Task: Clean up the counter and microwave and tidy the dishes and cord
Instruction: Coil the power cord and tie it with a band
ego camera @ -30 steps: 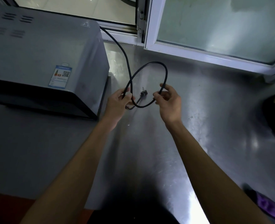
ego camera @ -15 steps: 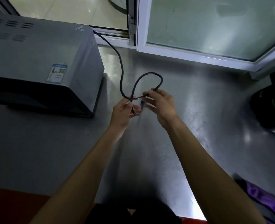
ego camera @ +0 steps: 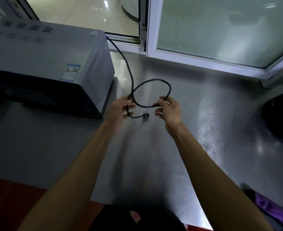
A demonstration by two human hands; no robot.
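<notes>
Sitting in the upper left of the frame, a grey metal box-shaped microwave (ego camera: pixel 44 64) occupied the dull stainless-steel counter (ego camera: pixel 204 130), with vent slots along its top and a small blue-and-white label (ego camera: pixel 70 74) near its front right edge. From behind the microwave's upper right corner a thin black rubber power cord (ego camera: pixel 129 70) ran down toward the centre of the frame, where it curved into one open loop held above the counter.

Just left of centre, the left hand (ego camera: pixel 119 110) gripped the cord where the loop crossed itself, fingers curled round the strands. Below that hand the cord's tail bent to the right and ended in a small black two-pin plug (ego camera: pixel 145 114), which hung in the gap between the two hands with its pins pointing up; whether it touched the counter could not be told.

Just right of centre, the right hand (ego camera: pixel 168 110) pinched the loop's lower right side between thumb and fingertips. Both bare forearms reached in from the bottom edge of the frame.

Across the upper right stood a white-framed window with frosted glass (ego camera: pixel 220 30). At the right edge a dark rounded object (ego camera: pixel 280 117) rested on the counter, too shadowed to identify, and in the lower right corner lay a crumpled purple cloth (ego camera: pixel 273 212).
</notes>
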